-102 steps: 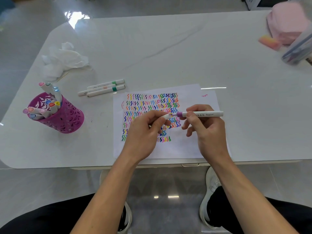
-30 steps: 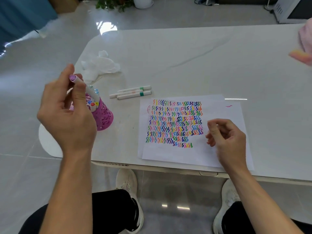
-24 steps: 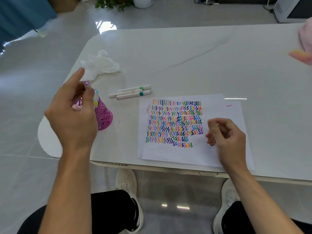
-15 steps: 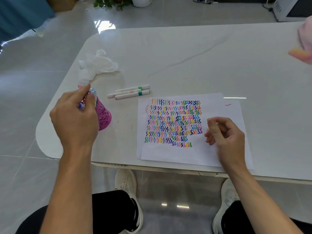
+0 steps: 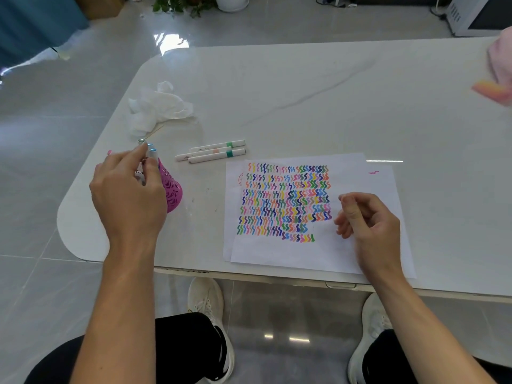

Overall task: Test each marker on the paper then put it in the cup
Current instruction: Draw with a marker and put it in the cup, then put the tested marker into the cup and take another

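Left hand [image 5: 127, 189] lowered over cup [image 5: 171, 189], purple marker gone

Head-worn view, steeply down, close.

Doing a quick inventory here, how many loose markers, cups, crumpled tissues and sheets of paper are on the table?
Loose markers: 3
Pink cup: 1
Crumpled tissue: 1
Sheets of paper: 2, stacked
Total: 7
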A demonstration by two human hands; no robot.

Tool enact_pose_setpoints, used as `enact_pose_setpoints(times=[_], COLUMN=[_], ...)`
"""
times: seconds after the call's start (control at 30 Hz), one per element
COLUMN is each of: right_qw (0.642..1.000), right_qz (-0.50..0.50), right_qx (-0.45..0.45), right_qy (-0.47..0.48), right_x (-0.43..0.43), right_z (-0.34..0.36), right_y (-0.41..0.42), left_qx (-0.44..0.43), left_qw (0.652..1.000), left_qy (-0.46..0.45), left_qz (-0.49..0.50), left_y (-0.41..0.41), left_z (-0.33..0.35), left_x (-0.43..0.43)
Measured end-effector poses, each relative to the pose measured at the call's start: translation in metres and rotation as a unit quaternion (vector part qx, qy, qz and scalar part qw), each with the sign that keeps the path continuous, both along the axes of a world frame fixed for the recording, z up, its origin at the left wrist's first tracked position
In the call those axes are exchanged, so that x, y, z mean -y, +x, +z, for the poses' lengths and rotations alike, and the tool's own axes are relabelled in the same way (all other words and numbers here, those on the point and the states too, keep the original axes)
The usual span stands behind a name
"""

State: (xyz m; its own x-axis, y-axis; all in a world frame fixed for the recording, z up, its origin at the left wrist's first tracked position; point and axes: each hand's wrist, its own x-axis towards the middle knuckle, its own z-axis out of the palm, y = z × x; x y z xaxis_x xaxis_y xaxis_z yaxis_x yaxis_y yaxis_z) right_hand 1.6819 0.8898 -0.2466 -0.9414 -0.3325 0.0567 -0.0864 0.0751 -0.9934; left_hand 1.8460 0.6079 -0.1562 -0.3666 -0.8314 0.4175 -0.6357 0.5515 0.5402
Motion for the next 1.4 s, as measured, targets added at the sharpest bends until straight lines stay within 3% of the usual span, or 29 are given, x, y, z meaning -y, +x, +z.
enact_pose_setpoints(times=[0.23,0.4,0.53,0.73,0.9,1.4], right_qw=[1.000,1.000,1.000,1.000,0.999,0.999], right_qz=[-0.002,-0.003,-0.001,0.010,0.014,0.018], right_qx=[0.006,0.004,-0.004,-0.020,-0.024,-0.024], right_qy=[-0.002,-0.001,0.001,0.016,0.023,0.032], right_x=[0.000,-0.001,-0.001,-0.001,0.000,-0.001], right_z=[-0.001,0.000,0.002,0.001,0.000,-0.002], right_y=[0.000,0.000,0.002,0.003,0.003,0.005], left_qx=[-0.026,-0.011,0.045,0.135,0.142,0.116], left_qw=[0.997,0.988,0.981,0.973,0.970,0.987], left_qy=[-0.053,-0.070,-0.010,0.076,0.104,0.026], left_qz=[-0.049,-0.135,-0.187,-0.170,-0.168,-0.111], left_y=[-0.014,-0.032,-0.052,-0.079,-0.091,-0.091], left_z=[0.001,-0.009,-0.025,-0.059,-0.077,-0.088], left_x=[-0.021,-0.041,-0.047,-0.027,-0.018,-0.021])
